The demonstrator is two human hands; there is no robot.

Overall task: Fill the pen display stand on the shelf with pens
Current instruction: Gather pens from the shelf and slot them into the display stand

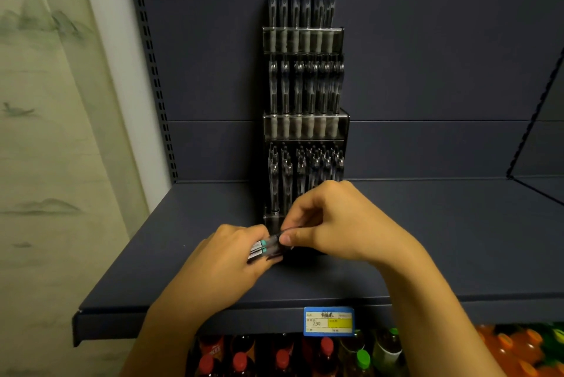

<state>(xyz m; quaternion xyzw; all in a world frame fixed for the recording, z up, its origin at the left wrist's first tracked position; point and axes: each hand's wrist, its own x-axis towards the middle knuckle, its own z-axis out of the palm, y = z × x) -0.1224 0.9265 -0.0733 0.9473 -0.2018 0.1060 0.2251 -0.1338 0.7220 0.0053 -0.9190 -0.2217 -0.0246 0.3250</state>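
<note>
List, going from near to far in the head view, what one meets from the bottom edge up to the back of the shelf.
Drink bottles → price label → left hand holding a bundle of pens → bottom tier of the pen display stand → back panel.

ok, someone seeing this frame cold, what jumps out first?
The tall clear pen stand at the back of the dark shelf, three tiers packed with pens. Right in front, both hands meet: the left hand holds a small bundle of pens and the right hand pinches one. Below the shelf edge, a blue price tag above bottles.
</note>
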